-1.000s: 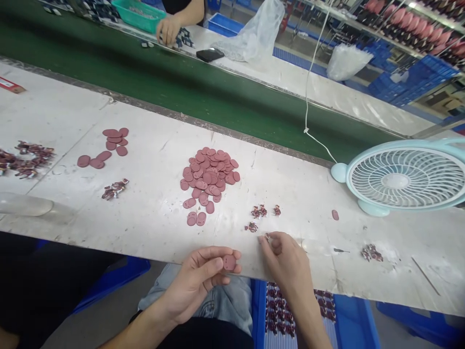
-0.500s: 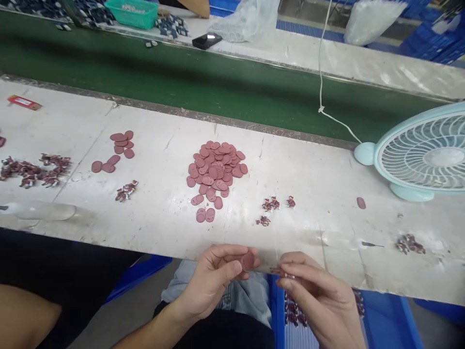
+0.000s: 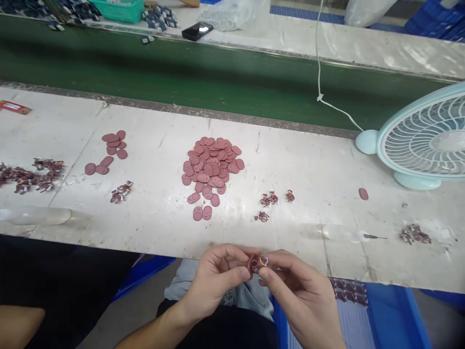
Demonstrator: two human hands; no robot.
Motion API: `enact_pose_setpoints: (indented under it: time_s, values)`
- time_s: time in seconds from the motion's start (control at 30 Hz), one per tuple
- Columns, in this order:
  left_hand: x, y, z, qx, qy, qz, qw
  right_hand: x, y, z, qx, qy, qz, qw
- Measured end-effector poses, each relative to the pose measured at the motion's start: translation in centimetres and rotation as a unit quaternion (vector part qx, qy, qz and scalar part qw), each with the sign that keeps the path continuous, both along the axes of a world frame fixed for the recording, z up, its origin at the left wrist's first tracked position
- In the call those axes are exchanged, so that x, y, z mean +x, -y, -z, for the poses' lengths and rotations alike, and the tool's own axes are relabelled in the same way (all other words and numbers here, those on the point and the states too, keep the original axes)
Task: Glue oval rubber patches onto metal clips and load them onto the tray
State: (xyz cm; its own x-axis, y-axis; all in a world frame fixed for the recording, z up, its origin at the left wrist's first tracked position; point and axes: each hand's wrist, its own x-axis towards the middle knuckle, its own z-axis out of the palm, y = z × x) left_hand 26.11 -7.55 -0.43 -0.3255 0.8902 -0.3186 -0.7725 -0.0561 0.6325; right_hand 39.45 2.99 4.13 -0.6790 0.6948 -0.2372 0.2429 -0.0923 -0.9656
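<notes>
Low in the view, over the table's front edge, my left hand (image 3: 218, 276) pinches a reddish-brown oval disc (image 3: 251, 264), tilted on edge. My right hand (image 3: 298, 286) grips a small brown figurine (image 3: 262, 262) with white and gold details, and its lower end meets the disc. Whether the two pieces are fixed together I cannot tell. Beyond my hands lies a heap of similar oval discs (image 3: 210, 162). Several small brown figurines (image 3: 269, 198) lie to the right of that heap.
A pale blue fan (image 3: 417, 140) stands at the right. Clear bottles (image 3: 337, 233) (image 3: 39, 215) lie near the front edge. More discs (image 3: 112, 145) and figurines (image 3: 32, 174) are at left. A blue tray (image 3: 392, 310) holding figurines sits below the edge. Another person's arm (image 3: 22, 325) shows lower left.
My right hand has moved left, bringing the figurine against the disc. My left hand has turned the disc from facing the camera to nearly edge-on. The view has shifted slightly.
</notes>
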Motion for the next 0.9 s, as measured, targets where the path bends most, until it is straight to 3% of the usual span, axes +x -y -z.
enact_pose_setpoints:
  time_s: [0.33, 0.57, 0.9]
  values:
    - [0.5, 0.0, -0.1, -0.016, -0.037, -0.017, 0.999, -0.6, 0.1, 0.0, -0.023, -0.028, 0.015, 0.999]
    - [0.8, -0.1, -0.2, -0.027, -0.039, -0.01, 0.999, -0.3, -0.1, 0.1, 0.034, -0.022, 0.004, 0.999]
    - [1.2, -0.2, 0.0, -0.051, -0.056, -0.03, 0.997, -0.1, 0.8, 1.2, 0.013, -0.042, 0.047, 0.998]
